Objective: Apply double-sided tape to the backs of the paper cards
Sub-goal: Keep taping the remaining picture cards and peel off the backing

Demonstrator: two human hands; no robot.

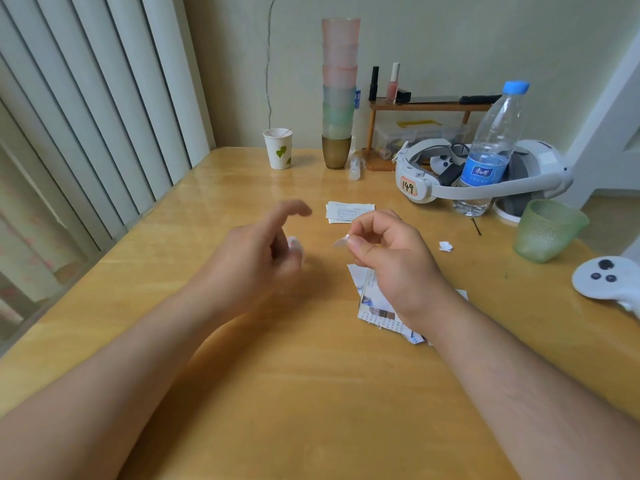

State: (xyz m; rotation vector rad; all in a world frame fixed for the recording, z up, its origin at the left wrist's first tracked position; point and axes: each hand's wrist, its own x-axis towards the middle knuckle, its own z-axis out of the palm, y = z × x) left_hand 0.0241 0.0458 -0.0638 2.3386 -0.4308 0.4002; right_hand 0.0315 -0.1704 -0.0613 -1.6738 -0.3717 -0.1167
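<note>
My right hand [391,251] is raised over the table and pinches a small whitish piece of tape [340,242] between thumb and forefinger. My left hand [266,251] hovers to its left, blurred, with curled fingers around something small and white [294,243]; I cannot tell what it is. Under my right wrist lies a loose heap of printed paper cards [375,311]. A second, neat stack of paper cards [349,211] sits farther back on the wooden table [277,375]. A crumpled white scrap [445,246] lies to the right.
At the back stand a paper cup [278,148], a tall stack of coloured cups [338,91] and a small wooden shelf [429,107]. A white headset [485,174], a water bottle [491,147], a green glass cup [547,228] and a white controller [606,277] crowd the right side.
</note>
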